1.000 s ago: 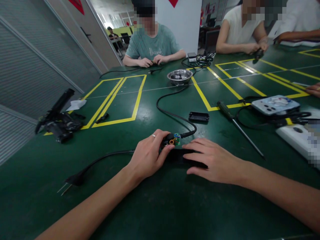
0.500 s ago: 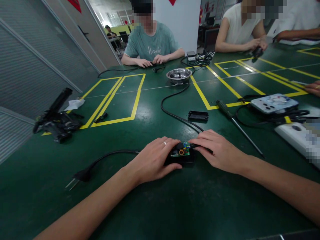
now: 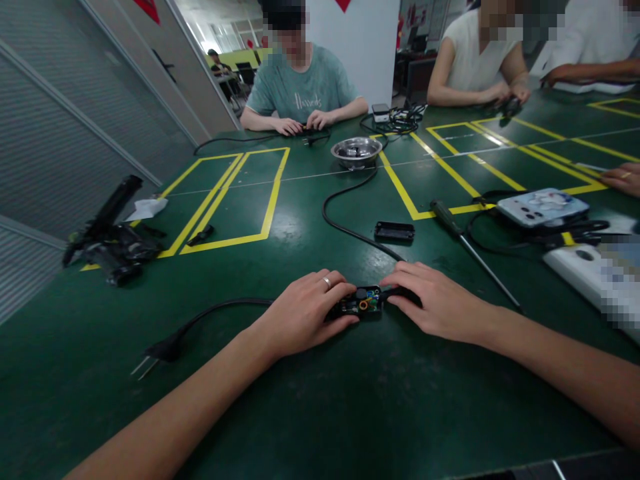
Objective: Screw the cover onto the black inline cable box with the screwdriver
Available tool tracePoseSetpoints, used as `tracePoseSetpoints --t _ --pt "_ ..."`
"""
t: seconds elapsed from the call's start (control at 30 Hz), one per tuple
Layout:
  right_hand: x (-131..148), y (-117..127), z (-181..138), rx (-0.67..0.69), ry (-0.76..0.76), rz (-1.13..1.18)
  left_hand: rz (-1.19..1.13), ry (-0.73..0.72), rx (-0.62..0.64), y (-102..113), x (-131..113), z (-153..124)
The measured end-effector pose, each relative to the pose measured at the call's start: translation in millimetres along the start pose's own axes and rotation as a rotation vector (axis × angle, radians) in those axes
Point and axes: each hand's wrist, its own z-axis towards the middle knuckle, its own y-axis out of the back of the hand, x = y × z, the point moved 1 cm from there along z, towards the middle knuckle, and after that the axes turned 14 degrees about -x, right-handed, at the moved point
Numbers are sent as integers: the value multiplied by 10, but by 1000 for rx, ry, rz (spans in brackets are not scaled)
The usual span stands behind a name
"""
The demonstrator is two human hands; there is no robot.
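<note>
A power adapter [image 3: 369, 305] lies opened on the green table, its circuit board with a copper-wound ring and coloured wires facing up in a black half-shell. My left hand [image 3: 310, 310] is closed around its left end, fingers on the far side and thumb on the near side. At the right end, my right hand [image 3: 425, 297] pinches the black cable [image 3: 400, 292] where it enters the shell. A mains cord [image 3: 215, 307] with a two-pin plug [image 3: 163, 350] runs out leftward past my left hand. Beyond the hands lies the other black shell half [image 3: 395, 232], hollow side up.
A screwdriver [image 3: 463, 233] lies to the right, near a phone [image 3: 543, 205] and a white box [image 3: 575, 270]. A metal bowl [image 3: 357, 153] stands farther back. Black parts [image 3: 115, 247] are heaped at the left. Several people sit around the table's far side.
The circuit board, earlier raised and tilted above the half-shell, now sits down inside it. Both hands stay at the adapter's ends, and the view has shifted slightly.
</note>
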Motion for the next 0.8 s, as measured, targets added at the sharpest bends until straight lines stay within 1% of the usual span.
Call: tracePoseSetpoints --t 0.13,0.3,0.47,0.57,0.6,0.67,0.73,0.8 --pt "8 -3 -5 -18 -38 60 -11 -3 13 5 1 -1" --pt "7 -37 -11 -47 -55 82 -15 -4 6 7 10 3" --pt "-3 -33 -15 -34 -55 71 -33 4 12 -1 3 14" --pt "-13 -15 -5 -15 -67 77 -56 18 35 49 14 11" --pt "-16 -9 -1 -8 -75 83 -69 39 40 84 30 4" --pt "-22 2 5 -2 -87 99 -107 124 63 167 83 -18" --pt "-27 7 6 -2 -88 113 -154 241 112 243 150 -48" --pt "-29 6 3 -2 -84 117 -208 310 159 288 200 -72"
